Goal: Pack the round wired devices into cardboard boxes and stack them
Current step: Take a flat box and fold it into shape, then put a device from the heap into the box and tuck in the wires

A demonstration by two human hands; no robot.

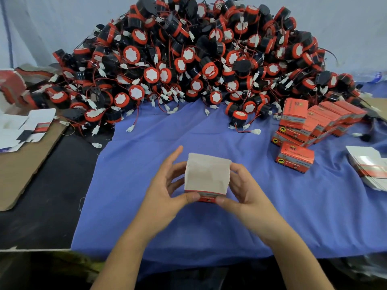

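A small cardboard box (206, 176) sits at the middle of the blue cloth (209, 231), open at the top, showing a matte white inside with soft creases. Its near face is glossy red with print too blurred to read. The left hand (165, 191) grasps it, thumb pressed on the red face and fingers curved along the left wall, the forefinger straighter than the rest. The right hand (245, 191) grips the opposite wall, thumb also on the red face; its fingertips are hidden behind the box. Whether anything lies inside cannot be seen.

From 10 to 2 o'clock rises a heap of round wired devices (188, 59): black plastic drums with red rims, white faces, thin red and black leads and white plugs, tangled together. At 2 o'clock, closed red boxes (314, 122) lean in stacked rows, and one closed box (295, 160) stands apart, nearer. At 3 o'clock flat box blanks (370, 168) are cut off by the edge. At 9 o'clock lie a brown cardboard sheet (25, 164) and unfolded white blanks (21, 130).
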